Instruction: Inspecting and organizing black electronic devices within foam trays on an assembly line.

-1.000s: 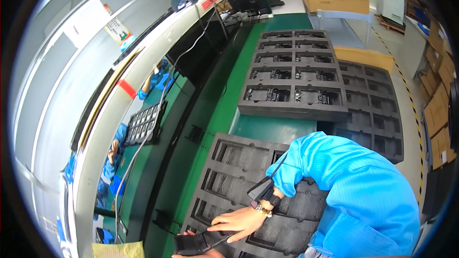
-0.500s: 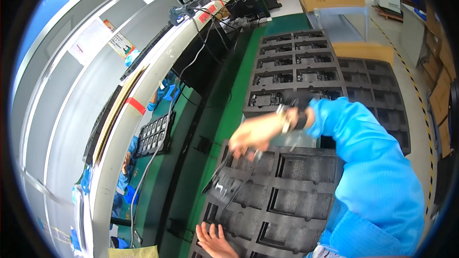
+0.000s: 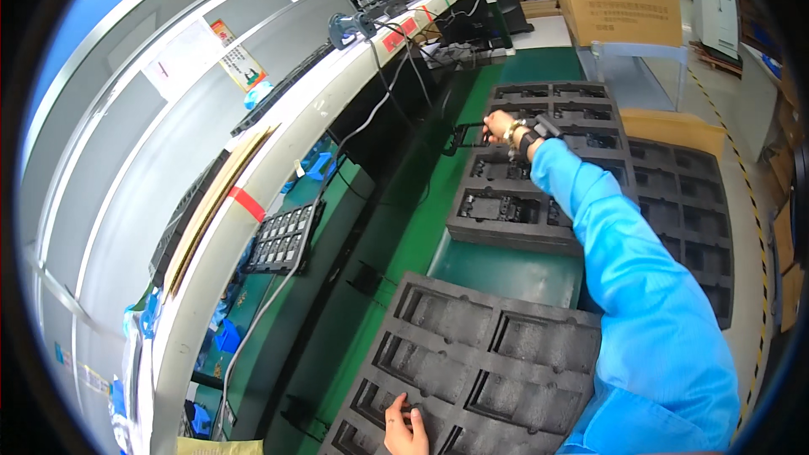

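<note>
My right hand (image 3: 500, 128), reaching out in a blue sleeve, is closed on a black frame-like part (image 3: 463, 136). It hangs over the left side of the far foam tray (image 3: 497, 230), whose pockets hold black parts (image 3: 491, 206) with fine detail. Near the lower edge my left hand (image 3: 406, 428) rests over the near foam tray (image 3: 482, 318), thumb and finger apart, with nothing visible in it. The pockets of that tray that I can see hold no parts.
More dark foam trays (image 3: 684, 215) stand to the right of the far one. A white-edged shelf (image 3: 278, 156) with cables runs along the left above a green bench. Cardboard boxes (image 3: 619, 13) and a grey cart (image 3: 645, 76) are behind. A black rack (image 3: 282, 240) lies beyond the shelf.
My right hand has moved from above the near tray out to the far tray with the black part. My left hand has shifted slightly right and its fingers are less spread.
</note>
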`<action>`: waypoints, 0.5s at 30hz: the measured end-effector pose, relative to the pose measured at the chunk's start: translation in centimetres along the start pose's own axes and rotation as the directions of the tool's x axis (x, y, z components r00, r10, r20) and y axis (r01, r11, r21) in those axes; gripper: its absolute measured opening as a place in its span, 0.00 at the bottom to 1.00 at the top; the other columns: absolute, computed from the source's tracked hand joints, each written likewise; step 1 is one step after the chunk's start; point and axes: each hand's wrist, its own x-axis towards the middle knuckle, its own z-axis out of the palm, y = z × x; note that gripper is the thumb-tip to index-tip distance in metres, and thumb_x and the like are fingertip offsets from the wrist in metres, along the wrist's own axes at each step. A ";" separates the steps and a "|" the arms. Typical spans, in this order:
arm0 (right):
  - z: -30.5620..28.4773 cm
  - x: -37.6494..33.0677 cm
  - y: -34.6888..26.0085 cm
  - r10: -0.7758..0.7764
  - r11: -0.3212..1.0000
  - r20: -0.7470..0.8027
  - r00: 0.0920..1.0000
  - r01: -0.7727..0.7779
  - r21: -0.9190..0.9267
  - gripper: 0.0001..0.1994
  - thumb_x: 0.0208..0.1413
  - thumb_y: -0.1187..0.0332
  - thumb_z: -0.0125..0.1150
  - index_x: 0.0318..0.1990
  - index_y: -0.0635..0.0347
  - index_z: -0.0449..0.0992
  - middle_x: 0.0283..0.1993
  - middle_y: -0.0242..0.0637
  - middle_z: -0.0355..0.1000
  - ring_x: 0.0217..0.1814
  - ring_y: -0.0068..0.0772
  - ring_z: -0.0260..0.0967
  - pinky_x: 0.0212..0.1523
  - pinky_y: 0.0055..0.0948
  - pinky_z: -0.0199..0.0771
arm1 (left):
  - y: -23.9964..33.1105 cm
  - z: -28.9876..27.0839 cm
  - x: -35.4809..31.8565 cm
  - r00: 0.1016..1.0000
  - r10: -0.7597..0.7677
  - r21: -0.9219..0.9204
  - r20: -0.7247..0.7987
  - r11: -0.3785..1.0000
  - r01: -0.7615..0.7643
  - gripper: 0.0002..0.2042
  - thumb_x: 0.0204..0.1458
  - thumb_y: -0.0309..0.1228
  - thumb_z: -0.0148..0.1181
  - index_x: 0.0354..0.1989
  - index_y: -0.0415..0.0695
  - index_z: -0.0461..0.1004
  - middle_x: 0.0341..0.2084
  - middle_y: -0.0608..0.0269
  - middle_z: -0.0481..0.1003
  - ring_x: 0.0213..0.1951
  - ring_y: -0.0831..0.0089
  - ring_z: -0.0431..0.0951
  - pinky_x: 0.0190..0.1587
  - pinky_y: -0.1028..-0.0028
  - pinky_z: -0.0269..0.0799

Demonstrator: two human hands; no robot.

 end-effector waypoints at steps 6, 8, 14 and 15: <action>9.0 4.7 4.1 0.054 0.973 -0.101 0.993 -0.075 -0.219 0.16 0.65 0.59 0.50 0.39 0.64 0.77 0.29 0.43 0.78 0.24 0.37 0.78 0.20 0.32 0.79 | 0.4 0.8 -0.2 0.998 -0.063 -0.010 0.013 0.998 0.063 0.19 0.58 0.35 0.57 0.58 0.49 0.69 0.35 0.59 0.75 0.33 0.68 0.76 0.40 0.72 0.73; 12.6 4.0 4.1 0.039 0.990 -0.030 0.999 -0.043 -0.135 0.15 0.64 0.60 0.52 0.41 0.66 0.76 0.37 0.44 0.78 0.23 0.35 0.78 0.20 0.28 0.79 | 0.8 0.7 -0.5 0.997 -0.069 -0.001 -0.015 0.998 0.069 0.19 0.57 0.34 0.59 0.57 0.49 0.69 0.32 0.60 0.74 0.29 0.70 0.75 0.36 0.74 0.72; 14.3 9.7 9.4 0.071 0.996 -0.060 0.996 -0.074 -0.052 0.14 0.64 0.63 0.49 0.53 0.55 0.74 0.31 0.39 0.77 0.20 0.34 0.75 0.21 0.31 0.79 | 1.0 1.6 0.3 0.998 -0.068 -0.034 0.013 0.997 0.068 0.21 0.52 0.28 0.62 0.56 0.48 0.71 0.28 0.64 0.72 0.26 0.74 0.70 0.33 0.76 0.69; 13.6 11.3 10.6 -0.020 0.978 -0.089 0.996 0.001 -0.209 0.15 0.64 0.63 0.50 0.54 0.54 0.73 0.31 0.39 0.78 0.21 0.34 0.75 0.21 0.33 0.78 | 1.3 1.8 0.7 0.997 -0.068 -0.051 0.024 0.996 0.069 0.21 0.52 0.28 0.63 0.56 0.48 0.71 0.28 0.63 0.72 0.26 0.74 0.70 0.33 0.76 0.69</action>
